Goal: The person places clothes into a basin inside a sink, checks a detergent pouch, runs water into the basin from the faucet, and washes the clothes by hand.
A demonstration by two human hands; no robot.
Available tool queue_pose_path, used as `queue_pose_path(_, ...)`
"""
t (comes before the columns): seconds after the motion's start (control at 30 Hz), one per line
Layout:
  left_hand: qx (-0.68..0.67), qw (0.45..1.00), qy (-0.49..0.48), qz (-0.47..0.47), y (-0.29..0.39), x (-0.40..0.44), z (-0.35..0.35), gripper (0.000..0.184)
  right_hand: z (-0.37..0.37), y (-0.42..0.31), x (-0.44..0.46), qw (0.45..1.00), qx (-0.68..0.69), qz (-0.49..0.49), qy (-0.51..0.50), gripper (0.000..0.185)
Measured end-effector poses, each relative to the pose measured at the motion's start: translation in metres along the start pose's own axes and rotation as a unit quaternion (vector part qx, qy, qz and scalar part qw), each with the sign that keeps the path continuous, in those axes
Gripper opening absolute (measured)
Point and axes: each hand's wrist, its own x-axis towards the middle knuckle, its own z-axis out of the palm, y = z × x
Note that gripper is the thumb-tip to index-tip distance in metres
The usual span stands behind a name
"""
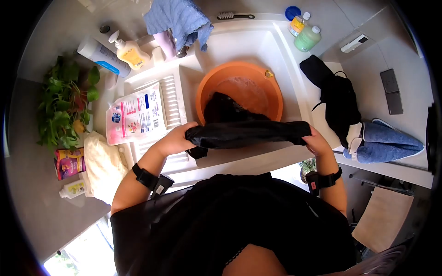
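A wet-looking black cloth garment [251,134] is stretched sideways between my two hands, over the near side of an orange basin [200,99]. My left hand [177,139] is closed around its left end, where a short piece hangs down. At the other end my right hand [317,141] grips the cloth. Inside the basin, more dark cloth [225,106] lies in sudsy water. Whether it joins the held garment cannot be made out. The basin stands in a white sink [258,39].
Left of the sink are a detergent bag [136,115], a pump bottle [131,53] and a leafy plant [64,101]. A blue cloth [177,20] hangs over the tap. On the right ledge lie black clothing [338,99] and a blue slipper-like item [389,140]. A green bottle [307,39] stands behind.
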Motion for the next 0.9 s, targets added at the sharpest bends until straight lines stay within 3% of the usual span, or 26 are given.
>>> queue_pose_path(0.07, -0.048, 0.999, -0.009, -0.017, 0.005, -0.002, 0.001, 0.047, -0.007, 0.001, -0.005, 0.996, 0.077, -0.028, 0.043, 0.046)
queue_pose_path(0.1, -0.037, 0.999, 0.011, 0.025, 0.009, -0.001, 0.000, 0.050, -0.007, -0.002, -0.006, 0.990, 0.115, -0.042, 0.064, 0.045)
queue_pose_path(0.13, 0.070, 0.996, 0.038, 0.046, 0.016, -0.003, -0.002, 0.051, -0.007, -0.007, -0.005, 0.983, 0.128, -0.049, 0.121, 0.044)
queue_pose_path(0.2, 0.282, 0.951, 0.087, 0.089, 0.057, -0.011, -0.006, 0.051, -0.012, -0.020, 0.000, 0.972, 0.133, -0.180, 0.069, 0.042)
queue_pose_path(0.27, 0.369, 0.906, 0.142, 0.151, 0.068, -0.006, -0.009, 0.033, -0.002, -0.051, -0.001, 0.966, 0.115, -0.188, 0.133, 0.044)
queue_pose_path(0.3, 0.386, 0.893, 0.144, 0.180, 0.074, -0.005, -0.015, 0.028, -0.002, -0.063, -0.001, 0.964, 0.119, -0.203, 0.121, 0.046)
queue_pose_path(0.33, 0.402, 0.880, 0.146, 0.208, 0.083, -0.006, -0.021, 0.022, 0.003, -0.078, -0.004, 0.953, 0.108, -0.277, 0.054, 0.045)
queue_pose_path(0.4, 0.381, 0.890, 0.156, 0.196, 0.112, -0.012, -0.024, 0.022, 0.017, -0.116, -0.011, 0.941, 0.209, -0.253, 0.086, 0.043)
queue_pose_path(0.47, 0.315, 0.896, 0.184, 0.254, 0.128, -0.015, -0.024, 0.028, 0.026, -0.146, -0.015, 0.939, 0.229, -0.227, 0.123, 0.041)
queue_pose_path(0.5, 0.297, 0.901, 0.182, 0.260, 0.137, -0.017, -0.022, 0.029, 0.023, -0.158, -0.017, 0.933, 0.264, -0.241, -0.034, 0.038)
queue_pose_path(0.6, 0.240, 0.897, 0.195, 0.314, 0.162, -0.021, -0.015, 0.033, 0.037, -0.191, -0.030, 0.914, 0.274, -0.275, -0.121, 0.037)
queue_pose_path(0.7, 0.196, 0.851, 0.246, 0.421, 0.179, -0.026, -0.005, 0.036, 0.056, -0.223, -0.050, 0.899, 0.262, -0.316, -0.152, 0.036)
queue_pose_path(0.9, 0.173, 0.864, 0.231, 0.412, 0.183, -0.036, -0.002, 0.036, 0.059, -0.224, -0.061, 0.907, 0.259, -0.295, -0.150, 0.036)
